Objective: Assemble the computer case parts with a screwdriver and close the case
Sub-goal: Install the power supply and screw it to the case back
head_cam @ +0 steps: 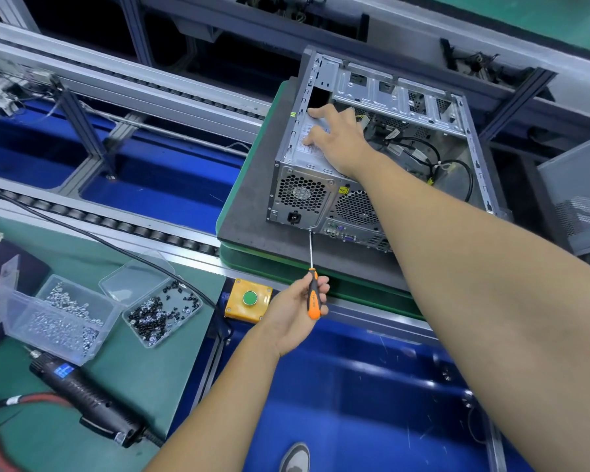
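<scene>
Nothing can be read as words. A yellow triangular warning sign [344,191] stands on the back of the computer case [324,195], beside the round fan grille. A white printed label [312,144] lies on top of the power supply [307,155], part of it under the right hand [336,139]; its print is too small to read. The orange screwdriver handle [313,299] in the left hand [295,316] carries dark lettering, blurred. A small yellow-green mark [292,114] sits on the case's left edge, illegible
</scene>
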The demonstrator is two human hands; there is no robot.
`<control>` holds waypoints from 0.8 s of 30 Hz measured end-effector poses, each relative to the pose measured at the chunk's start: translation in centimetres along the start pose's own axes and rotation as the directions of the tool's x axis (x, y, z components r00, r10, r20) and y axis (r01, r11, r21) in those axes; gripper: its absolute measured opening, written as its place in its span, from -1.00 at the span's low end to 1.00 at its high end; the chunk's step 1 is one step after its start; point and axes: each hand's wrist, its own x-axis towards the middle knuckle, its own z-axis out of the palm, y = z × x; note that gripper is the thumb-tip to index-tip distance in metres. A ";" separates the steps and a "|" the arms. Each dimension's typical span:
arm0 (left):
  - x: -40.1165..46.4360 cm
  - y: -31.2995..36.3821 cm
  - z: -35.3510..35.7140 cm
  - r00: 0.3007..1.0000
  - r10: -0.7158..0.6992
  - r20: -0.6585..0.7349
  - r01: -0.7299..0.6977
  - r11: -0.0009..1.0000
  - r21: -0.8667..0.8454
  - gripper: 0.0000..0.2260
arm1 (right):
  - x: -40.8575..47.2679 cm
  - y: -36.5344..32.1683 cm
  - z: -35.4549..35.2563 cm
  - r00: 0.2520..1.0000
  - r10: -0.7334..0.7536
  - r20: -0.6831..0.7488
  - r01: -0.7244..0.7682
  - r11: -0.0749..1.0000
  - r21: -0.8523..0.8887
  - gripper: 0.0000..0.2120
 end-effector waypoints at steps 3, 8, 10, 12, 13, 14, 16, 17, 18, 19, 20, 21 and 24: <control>0.1 -0.3 0.2 1.000 0.021 -0.005 -0.021 1.000 0.004 -0.66 | 0.0 0.0 0.0 1.000 0.000 -0.002 0.000 1.000 -0.001 -0.55; 0.2 -1.4 -0.1 0.997 0.046 0.063 -0.042 0.997 -0.067 -0.75 | 0.0 0.1 0.1 1.000 0.001 -0.005 -0.001 1.000 0.001 -0.55; 0.1 -1.7 0.0 0.998 0.046 0.047 -0.045 0.999 -0.016 -0.72 | 0.0 0.1 0.0 1.000 -0.002 -0.001 0.002 1.000 0.003 -0.54; -0.1 -1.7 0.5 0.996 0.085 0.014 -0.085 0.996 0.014 -0.69 | 0.0 0.1 0.0 1.000 -0.005 -0.003 0.005 1.000 0.000 -0.54; -0.4 -1.5 0.9 0.993 0.115 -0.017 -0.114 0.992 0.062 -0.69 | 0.0 0.1 0.0 1.000 -0.004 -0.005 0.004 1.000 -0.003 -0.54; -0.5 -1.3 1.4 0.986 0.153 -0.066 -0.141 0.978 0.156 -0.69 | 0.0 0.1 0.1 1.000 -0.004 -0.006 0.004 1.000 -0.006 -0.54; -0.7 -1.1 2.3 0.942 0.280 -0.186 -0.164 0.866 0.471 -0.69 | 0.0 0.1 0.2 1.000 -0.002 -0.006 0.002 1.000 -0.007 -0.54; -0.7 -1.0 2.8 0.895 0.379 -0.234 -0.137 0.734 0.665 -0.69 | 0.0 0.1 0.2 1.000 -0.002 -0.007 0.002 1.000 -0.005 -0.55; -0.7 -1.0 2.9 0.834 0.489 -0.255 -0.063 0.544 0.836 -0.69 | 0.0 0.2 0.2 1.000 -0.002 -0.007 0.002 1.000 -0.002 -0.55; -0.7 -1.1 2.9 0.775 0.581 -0.247 0.042 0.343 0.939 -0.69 | 0.0 0.2 0.2 1.000 -0.004 -0.007 0.004 1.000 0.001 -0.55; -0.8 -1.3 2.8 0.729 0.647 -0.223 0.118 0.202 0.972 -0.69 | 0.0 0.2 0.2 1.000 -0.006 -0.005 0.006 1.000 0.000 -0.56; -0.8 -1.3 2.6 0.702 0.686 -0.193 0.129 0.144 0.981 -0.69 | 0.0 0.3 0.2 1.000 -0.007 -0.006 0.007 1.000 0.000 -0.56; -0.7 -1.0 2.4 0.757 0.614 -0.226 -0.035 0.383 0.923 -0.67 | 0.1 0.3 0.2 1.000 -0.005 -0.007 0.005 1.000 0.001 -0.57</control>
